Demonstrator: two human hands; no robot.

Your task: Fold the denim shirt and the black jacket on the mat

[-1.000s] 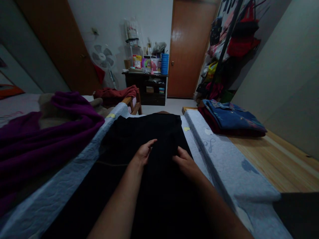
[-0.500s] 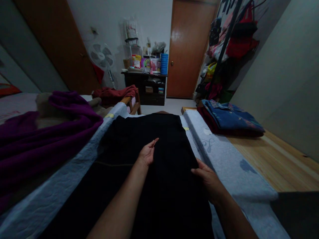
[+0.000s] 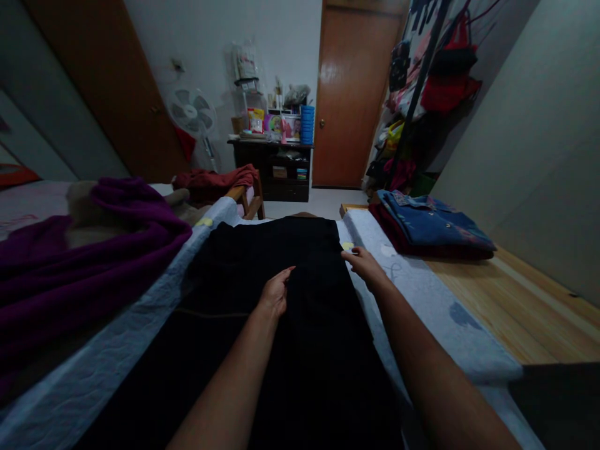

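A large black cloth (image 3: 314, 350), perhaps a garment, is spread over the bed in front of me, with a thin pale line across its left part. My left hand (image 3: 276, 294) is over the middle of it, fingers drawn together and pointing forward. Whatever lies between them is lost against the dark fabric. At the cloth's right edge, near its far corner, my right hand (image 3: 366, 267) has its thumb and curled fingers closed on the border.
Light patterned bedding (image 3: 422, 306) lies under the cloth. A purple blanket (image 3: 140, 250) is heaped on the left. On the right, folded clothes (image 3: 431, 219) rest on a wooden surface (image 3: 529, 300). Farther back stand a fan (image 3: 192, 111), a dark cabinet (image 3: 285, 178) and a door (image 3: 349, 106).
My right hand has slid forward along the cloth's right edge toward its far corner. My left hand stays near the middle, its fingers more drawn in.
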